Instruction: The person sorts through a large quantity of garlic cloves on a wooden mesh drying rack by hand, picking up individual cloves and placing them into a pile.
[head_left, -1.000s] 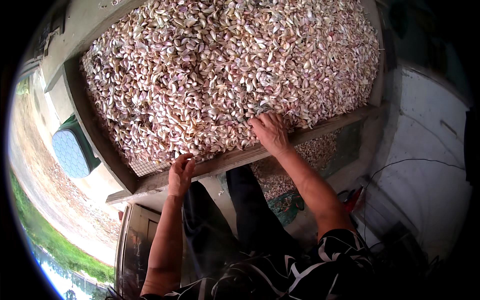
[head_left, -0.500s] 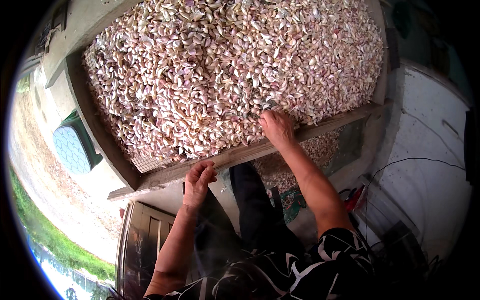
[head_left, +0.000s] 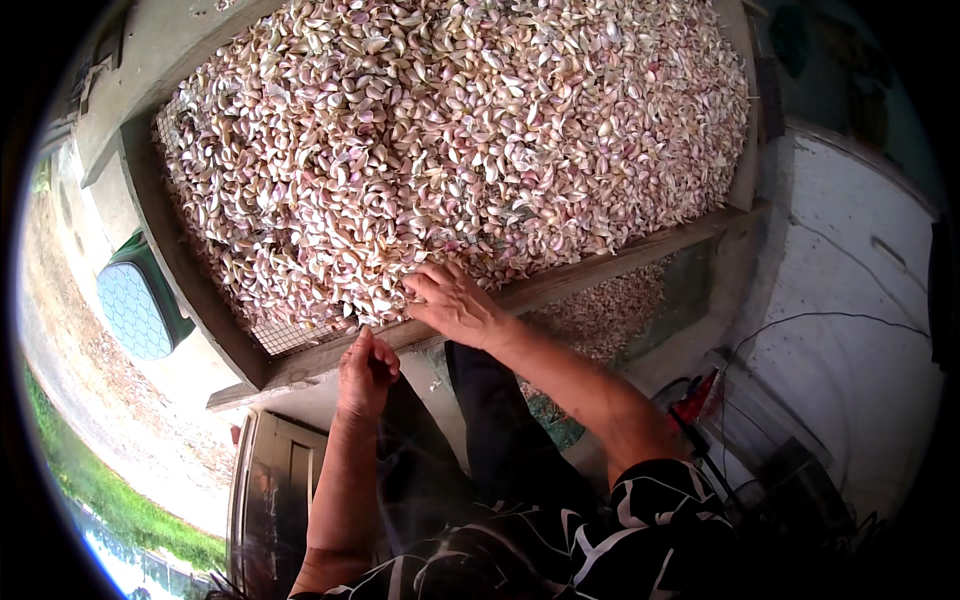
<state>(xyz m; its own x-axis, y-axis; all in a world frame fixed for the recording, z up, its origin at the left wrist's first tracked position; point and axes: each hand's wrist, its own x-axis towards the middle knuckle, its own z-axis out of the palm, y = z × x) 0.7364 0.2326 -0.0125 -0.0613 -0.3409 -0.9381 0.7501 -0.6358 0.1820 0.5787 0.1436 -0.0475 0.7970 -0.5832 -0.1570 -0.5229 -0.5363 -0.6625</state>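
A deep layer of pale pink and cream garlic cloves covers a wood-framed mesh tray in front of me. My right hand reaches over the front rail, palm down. Its fingers are apart, and their tips touch the cloves at the near edge of the heap. To its left, my left hand is at the rail's near side with thumb and fingers pinched together. Whatever is between those fingertips, if anything, is too small to make out.
Bare mesh shows at the tray's near left corner. More cloves lie on a lower level under the front rail. A green stool with a pale patterned seat stands at left. A black cable crosses the white surface at right.
My right hand has moved left along the front rail, from the middle of the heap's near edge toward my left hand. My left hand has shifted slightly left and down, still pinched.
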